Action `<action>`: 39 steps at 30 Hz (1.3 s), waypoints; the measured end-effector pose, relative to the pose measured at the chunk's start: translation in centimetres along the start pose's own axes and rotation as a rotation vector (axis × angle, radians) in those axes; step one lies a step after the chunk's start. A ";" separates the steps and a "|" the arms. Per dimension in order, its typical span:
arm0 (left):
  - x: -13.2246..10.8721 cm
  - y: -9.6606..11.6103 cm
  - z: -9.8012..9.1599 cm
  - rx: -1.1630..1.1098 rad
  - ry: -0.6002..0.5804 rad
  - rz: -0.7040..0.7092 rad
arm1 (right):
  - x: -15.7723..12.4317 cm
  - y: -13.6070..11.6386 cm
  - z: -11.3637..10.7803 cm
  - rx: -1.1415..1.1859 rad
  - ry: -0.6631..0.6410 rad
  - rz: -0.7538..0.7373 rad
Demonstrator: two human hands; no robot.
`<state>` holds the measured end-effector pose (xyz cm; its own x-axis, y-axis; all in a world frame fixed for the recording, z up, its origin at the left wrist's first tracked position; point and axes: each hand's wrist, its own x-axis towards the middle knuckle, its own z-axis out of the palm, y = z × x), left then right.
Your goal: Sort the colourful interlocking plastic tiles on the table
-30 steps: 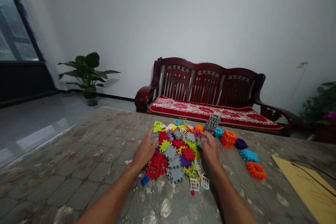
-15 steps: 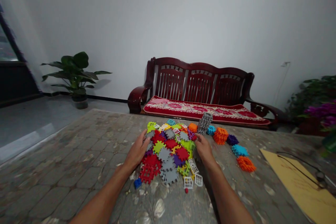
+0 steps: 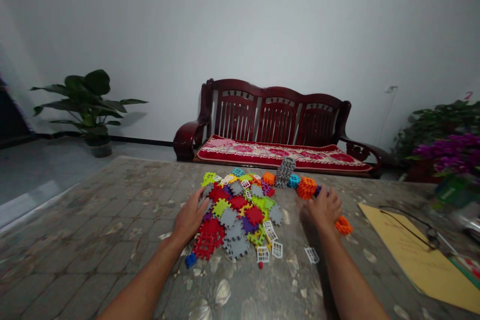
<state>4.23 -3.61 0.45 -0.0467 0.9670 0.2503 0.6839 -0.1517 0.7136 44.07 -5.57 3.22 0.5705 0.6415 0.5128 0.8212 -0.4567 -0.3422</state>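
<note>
Below the frame's centre, the toothed tiles (image 3: pixel 228 218) look like light, stiff plastic, probably best held by their notched edges. The left hand (image 3: pixel 189 216) lies at their left side, thumb and fingers spread; the right hand (image 3: pixel 325 207) curls near an orange stack (image 3: pixel 306 188), whether gripping I cannot tell.

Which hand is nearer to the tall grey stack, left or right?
Right. The right hand is nearer the wearer and to the right of the tall grey stack; the left hand is across the colourful pile, at its left edge.
</note>
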 end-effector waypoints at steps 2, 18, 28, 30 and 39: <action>0.0 0.0 0.0 0.017 -0.002 0.010 | 0.8 1.5 -0.5 -0.101 0.025 0.029; 0.0 0.4 -0.4 -0.041 0.032 -0.025 | 2.2 6.7 -0.9 -0.329 -0.320 0.057; 0.7 -0.1 -0.9 -0.457 0.237 -0.197 | 0.4 5.3 -2.1 -0.157 -0.332 -0.081; 0.8 -0.2 -1.0 -0.479 0.267 -0.223 | -0.3 4.2 -2.1 -0.072 -0.331 -0.089; 0.9 -0.2 -0.8 -0.451 0.274 -0.207 | -3.5 -6.7 -1.4 0.589 -0.428 -0.182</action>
<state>3.49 -2.89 1.09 -0.3753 0.9066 0.1930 0.2641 -0.0950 0.9598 36.56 -5.56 4.81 0.2816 0.9141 0.2919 0.7064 0.0084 -0.7078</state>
